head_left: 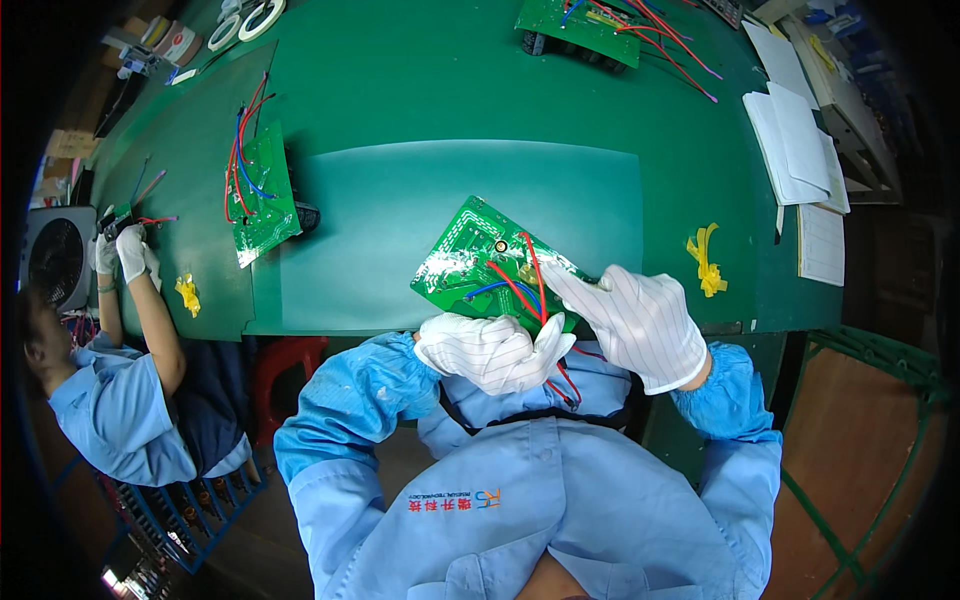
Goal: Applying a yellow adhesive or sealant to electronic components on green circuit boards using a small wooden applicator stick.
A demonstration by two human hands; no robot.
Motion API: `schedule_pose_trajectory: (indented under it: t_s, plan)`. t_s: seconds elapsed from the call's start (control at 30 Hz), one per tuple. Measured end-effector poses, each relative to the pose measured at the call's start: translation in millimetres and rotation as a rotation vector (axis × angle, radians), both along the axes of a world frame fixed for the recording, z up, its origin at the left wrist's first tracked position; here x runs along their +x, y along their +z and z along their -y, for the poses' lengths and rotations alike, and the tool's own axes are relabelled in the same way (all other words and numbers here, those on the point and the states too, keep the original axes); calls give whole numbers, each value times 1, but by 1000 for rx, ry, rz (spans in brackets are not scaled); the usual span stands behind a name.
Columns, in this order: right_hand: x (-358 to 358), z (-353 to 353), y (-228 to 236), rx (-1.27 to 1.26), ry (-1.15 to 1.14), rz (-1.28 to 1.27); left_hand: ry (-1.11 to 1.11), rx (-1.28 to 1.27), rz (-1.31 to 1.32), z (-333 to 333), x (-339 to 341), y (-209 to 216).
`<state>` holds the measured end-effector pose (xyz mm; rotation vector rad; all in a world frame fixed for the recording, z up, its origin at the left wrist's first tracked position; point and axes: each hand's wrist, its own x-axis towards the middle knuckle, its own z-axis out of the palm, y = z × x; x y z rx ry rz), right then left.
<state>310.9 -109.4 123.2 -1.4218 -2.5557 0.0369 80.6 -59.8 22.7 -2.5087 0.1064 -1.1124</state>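
Note:
A green circuit board [468, 258] with red and blue wires sits tilted at the near edge of the green table [420, 90], held up in front of my chest. My left hand [490, 352], in a white striped glove, grips the board's lower edge from beneath, thumb raised against it. My right hand [635, 320], also gloved, holds the board's right edge, its fingers stretched toward the red wires [530, 275]. Loose red wire ends hang below my left hand.
A second wired board [262, 195] lies to the left and a third board [578, 25] at the far edge. Yellow tape scraps [707, 260], paper sheets [797, 140] and tape rolls [245, 22] lie around. A co-worker's gloved hands [125, 250] work at the left.

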Motion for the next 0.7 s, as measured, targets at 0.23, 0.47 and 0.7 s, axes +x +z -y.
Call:
schedule_pose_trajectory:
  t_s: [0.23, 0.47, 0.7]
  plan:
    - [31, -16, 31, 260, -230, -338, 63, 28, 11, 3, -2, 1]
    - [101, 33, -9, 195, -775, -19, 162, -19, -47, 9, 10, 21]
    - [122, 66, -52, -425, -888, 237, 328, -189, -206, 29, 37, 28]
